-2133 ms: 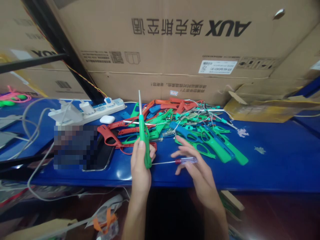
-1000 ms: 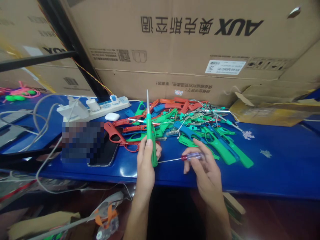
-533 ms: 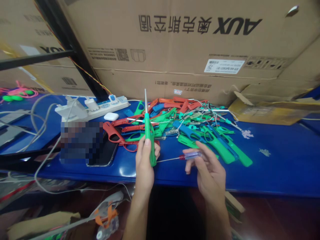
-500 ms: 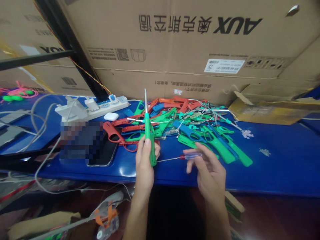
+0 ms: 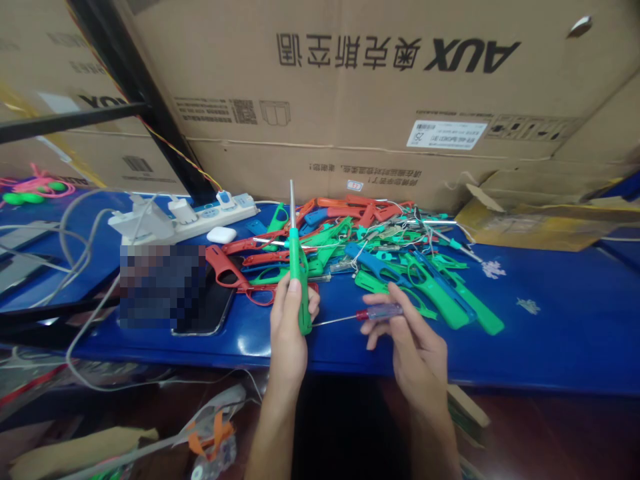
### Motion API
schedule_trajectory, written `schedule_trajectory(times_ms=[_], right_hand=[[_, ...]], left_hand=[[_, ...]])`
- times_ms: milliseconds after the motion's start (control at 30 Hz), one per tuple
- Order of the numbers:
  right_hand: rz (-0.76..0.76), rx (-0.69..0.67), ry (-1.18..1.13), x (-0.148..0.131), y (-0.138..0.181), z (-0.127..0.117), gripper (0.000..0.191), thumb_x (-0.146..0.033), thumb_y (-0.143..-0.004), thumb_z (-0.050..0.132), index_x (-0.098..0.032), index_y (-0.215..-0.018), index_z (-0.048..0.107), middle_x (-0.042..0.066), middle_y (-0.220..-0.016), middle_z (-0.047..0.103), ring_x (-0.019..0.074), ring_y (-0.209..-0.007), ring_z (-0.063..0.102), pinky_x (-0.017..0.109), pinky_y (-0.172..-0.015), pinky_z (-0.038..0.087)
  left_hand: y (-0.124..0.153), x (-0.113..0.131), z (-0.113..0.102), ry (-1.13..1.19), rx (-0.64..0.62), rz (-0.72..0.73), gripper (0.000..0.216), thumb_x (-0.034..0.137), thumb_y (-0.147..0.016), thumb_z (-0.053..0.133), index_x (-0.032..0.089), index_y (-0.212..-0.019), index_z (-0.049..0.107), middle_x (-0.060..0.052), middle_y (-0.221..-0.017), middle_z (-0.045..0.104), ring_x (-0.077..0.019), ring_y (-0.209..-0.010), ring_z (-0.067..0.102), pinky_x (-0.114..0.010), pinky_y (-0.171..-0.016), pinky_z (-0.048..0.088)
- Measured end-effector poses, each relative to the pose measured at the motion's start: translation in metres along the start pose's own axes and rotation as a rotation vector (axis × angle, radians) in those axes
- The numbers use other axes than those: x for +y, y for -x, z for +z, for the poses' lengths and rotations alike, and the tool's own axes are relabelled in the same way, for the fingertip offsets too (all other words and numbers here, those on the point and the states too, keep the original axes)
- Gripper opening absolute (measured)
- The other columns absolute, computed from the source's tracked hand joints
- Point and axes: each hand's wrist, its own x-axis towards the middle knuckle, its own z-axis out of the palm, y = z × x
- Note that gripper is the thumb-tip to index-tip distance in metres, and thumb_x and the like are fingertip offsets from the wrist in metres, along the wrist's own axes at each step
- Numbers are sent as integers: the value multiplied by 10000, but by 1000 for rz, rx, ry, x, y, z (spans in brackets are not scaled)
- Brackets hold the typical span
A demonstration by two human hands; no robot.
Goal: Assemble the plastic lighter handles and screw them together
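The left hand grips a green plastic tool with metal rod upright over the blue table, so its side faces the red-handled thin screwdriver pinched in the right hand.

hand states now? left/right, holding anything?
Left hand: closed on green tool, held upright with its metal tube on top.
Right hand: closed on screwdriver, tip pointed at the green tool's lower end.

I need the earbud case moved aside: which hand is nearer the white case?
Left. The left hand, gripping the green tool upright, is below-right of the white case; the right hand, holding the screwdriver, is farther right.
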Motion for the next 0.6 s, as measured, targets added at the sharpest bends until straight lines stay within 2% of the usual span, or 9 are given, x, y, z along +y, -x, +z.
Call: schedule_trajectory(times_ms=[100,233,300,400,533,600], right_hand=[[-4,14,-7,0,0,-1,392,-225,-1050,528,-373,-1395,639,70,-1253,727,132,-743,706,294,-570,604],[-36,68,30,0,0,-2,349,-187,-1016,600,-360,-1297,713,30,-1055,767,67,-555,600,279,-584,583],[-31,54,42,-1,-1,-1,318,-200,-1021,592,-347,-1264,734,39,-1076,756,82,-610,630,272,-579,579],[3,-7,-7,-3,0,-1,354,-226,-1046,537,-353,-1340,686,79,-1216,729,143,-768,707,277,-545,587],[-9,19,15,-2,1,-1,370,-185,-1016,593,-354,-1330,692,47,-1105,768,83,-580,641,276,-558,587],[-18,36,37,-1,1,-1,368,-186,-1015,598,-356,-1326,696,40,-1096,759,75,-571,631,273,-563,581]], left_hand=[[0,0,0,4,2,2,273,449,-1035,537,205,-913,540,33,-689,458,-111,-628,396,-215,-560,333],[0,0,-1,7,8,1,265,451,-1032,539,208,-927,544,33,-686,459,-114,-627,397,-216,-560,335],[0,0,-1,8,8,7,272,448,-1032,540,208,-904,533,34,-681,458,-114,-624,392,-216,-560,332],[1,1,-1,13,14,6,282,447,-1032,543,209,-882,517,35,-680,456,-112,-621,384,-217,-562,327],[1,1,-1,21,9,-1,279,449,-1034,538,210,-890,520,35,-686,455,-115,-625,379,-220,-559,320],[0,1,-1,18,7,-3,283,447,-1035,536,210,-882,521,34,-689,453,-116,-628,381,-222,-561,322]])
